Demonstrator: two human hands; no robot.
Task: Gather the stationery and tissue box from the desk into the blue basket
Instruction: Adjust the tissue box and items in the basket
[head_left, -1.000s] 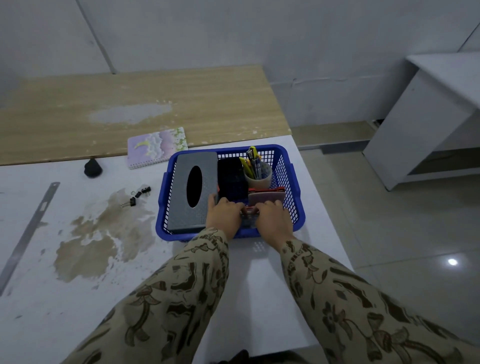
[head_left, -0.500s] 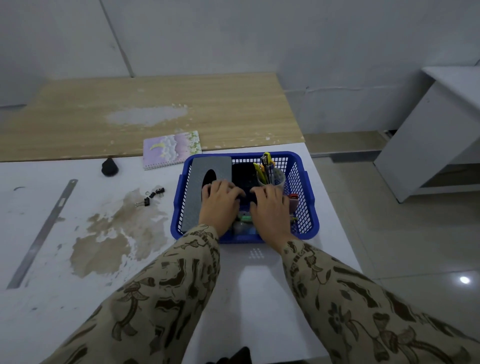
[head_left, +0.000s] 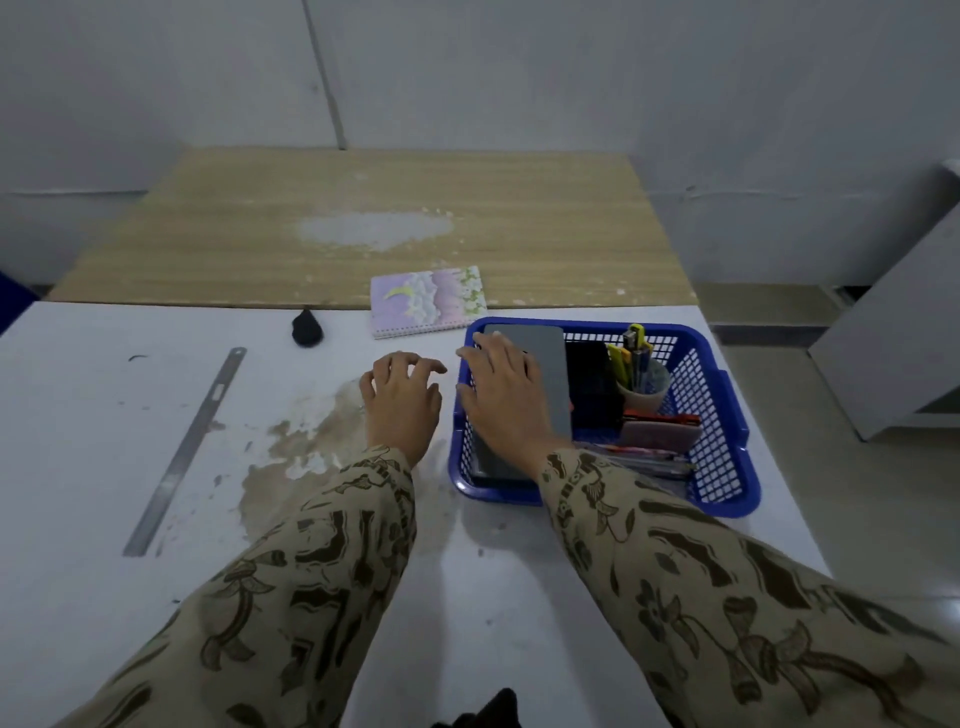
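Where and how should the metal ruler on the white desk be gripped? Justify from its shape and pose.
Probably pinch the metal ruler across its two long edges near the middle, coming from above. It is a thin, narrow strip lying flat and diagonal on the white desk, so a mid-length grip should keep it balanced. The left hand is nearer.

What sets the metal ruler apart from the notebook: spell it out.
The metal ruler is a long, thin grey strip; the notebook is a broad pastel rectangle with a spiral edge. The ruler lies slanted on the white desk; the notebook straddles the seam to the wooden table. Both lie flat outside the blue basket.
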